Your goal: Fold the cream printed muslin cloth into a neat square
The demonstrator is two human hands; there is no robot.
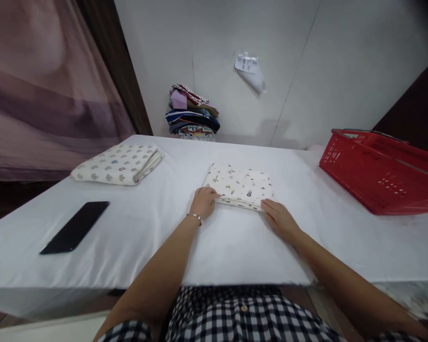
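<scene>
A folded white cloth [239, 183] printed with small dark figures lies flat on the table, its layered edge facing me. At its near left corner my left hand [204, 202] grips the edge, thumb on top and fingers curled by the side. My right hand [280, 217] holds the near right corner, fingers pressed together at the edge; its thumb is hard to make out. To the left rests another folded cloth [119, 164], off-white with grey mushroom-like prints.
A white-covered table [231, 251] stretches before me. On it are a black phone-like slab [76, 227] at left and a red plastic basket [381, 173] at right. Behind it a stack of folded clothes [192, 114] leans by the wall. A handwritten paper [247, 64] hangs there.
</scene>
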